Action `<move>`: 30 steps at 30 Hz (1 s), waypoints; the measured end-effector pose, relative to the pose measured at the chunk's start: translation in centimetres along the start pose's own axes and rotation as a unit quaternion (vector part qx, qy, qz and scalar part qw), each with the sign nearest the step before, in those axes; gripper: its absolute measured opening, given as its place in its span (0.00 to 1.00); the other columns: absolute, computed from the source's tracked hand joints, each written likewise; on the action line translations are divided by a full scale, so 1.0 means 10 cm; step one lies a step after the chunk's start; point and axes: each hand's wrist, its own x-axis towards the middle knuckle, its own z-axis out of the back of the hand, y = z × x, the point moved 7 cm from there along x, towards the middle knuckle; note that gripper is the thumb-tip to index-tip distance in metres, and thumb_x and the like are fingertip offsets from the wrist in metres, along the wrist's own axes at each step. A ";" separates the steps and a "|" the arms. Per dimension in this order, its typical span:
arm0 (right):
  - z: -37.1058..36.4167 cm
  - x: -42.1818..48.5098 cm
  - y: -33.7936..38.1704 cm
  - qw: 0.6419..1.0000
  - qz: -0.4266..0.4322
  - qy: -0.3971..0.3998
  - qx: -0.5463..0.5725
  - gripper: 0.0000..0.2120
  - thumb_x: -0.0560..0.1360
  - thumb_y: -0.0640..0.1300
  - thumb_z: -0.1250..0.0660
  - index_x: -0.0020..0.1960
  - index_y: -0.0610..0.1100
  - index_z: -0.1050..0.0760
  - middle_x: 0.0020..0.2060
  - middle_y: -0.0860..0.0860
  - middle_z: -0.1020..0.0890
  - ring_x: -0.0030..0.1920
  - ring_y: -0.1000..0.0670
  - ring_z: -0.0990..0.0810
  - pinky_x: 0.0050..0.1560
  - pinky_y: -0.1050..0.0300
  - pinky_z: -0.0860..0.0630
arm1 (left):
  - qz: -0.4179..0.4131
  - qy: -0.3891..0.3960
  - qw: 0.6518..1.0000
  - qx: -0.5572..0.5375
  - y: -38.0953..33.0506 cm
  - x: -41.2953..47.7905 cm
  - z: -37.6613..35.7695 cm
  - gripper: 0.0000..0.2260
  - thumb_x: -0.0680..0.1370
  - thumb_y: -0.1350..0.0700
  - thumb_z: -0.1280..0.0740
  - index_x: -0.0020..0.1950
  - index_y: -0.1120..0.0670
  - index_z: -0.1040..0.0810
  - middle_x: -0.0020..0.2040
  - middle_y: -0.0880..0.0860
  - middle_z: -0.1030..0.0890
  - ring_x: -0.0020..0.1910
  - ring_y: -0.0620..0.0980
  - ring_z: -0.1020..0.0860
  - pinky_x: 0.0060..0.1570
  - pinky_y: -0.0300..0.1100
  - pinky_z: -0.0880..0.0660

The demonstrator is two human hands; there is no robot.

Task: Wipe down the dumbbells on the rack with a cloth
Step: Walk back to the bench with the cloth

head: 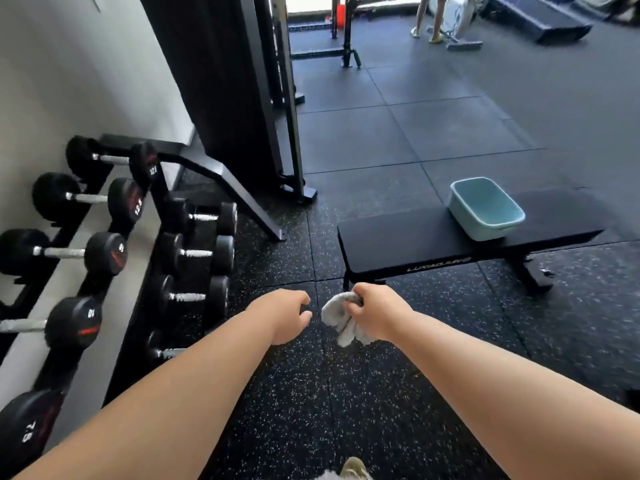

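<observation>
Two-tiered rack [242, 197] at left, cut off by the frame edge along with several of its dumbbells [105, 252]; numbers on the end caps mostly blurred (a 10 and a 7.5 legible enough). Left hand [284, 315] back-up, palm hidden, fingers curled under, nothing seen in them. Right hand [375, 311] gripping a bunched cloth [341, 318], thumb and curled fingers closed round it, loose end hanging below; well apart from the rack, over the floor [294, 393]. Only a shoe tip [353, 469] at the bottom edge. Far off at top, a person's legs [439, 15], cropped by the frame. Open floor between rack and bench [433, 244], with room either side of both arms. Black rubber tiles, speckled near, plainer farther out. Round black dumbbell heads, knurled metal handles. Flat black padded bench on a metal foot, pale blue rectangular plastic basin [485, 209] on top near the far end. Grey, fluffy cloth, like terry.
</observation>
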 end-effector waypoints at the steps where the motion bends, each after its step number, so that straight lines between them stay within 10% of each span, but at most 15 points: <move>1: 0.09 0.07 -0.12 1.000 -0.010 -0.008 0.009 0.08 0.81 0.55 0.37 0.47 0.52 0.26 0.41 0.54 0.19 0.41 0.52 0.20 0.43 0.50 0.20 | -0.009 0.004 1.000 0.004 -0.10 0.14 0.05 0.21 0.84 0.41 0.41 0.76 0.43 0.30 0.66 0.47 0.19 0.61 0.53 0.21 0.62 0.53 0.22; 30: 2.13 1.43 -2.96 0.894 -0.336 -0.218 0.201 0.09 0.80 0.54 0.37 0.44 0.50 0.26 0.41 0.52 0.19 0.43 0.50 0.20 0.46 0.51 0.21 | -0.219 0.092 0.968 0.075 -2.84 3.99 1.26 0.20 0.85 0.43 0.41 0.75 0.47 0.26 0.68 0.49 0.20 0.66 0.53 0.22 0.64 0.46 0.25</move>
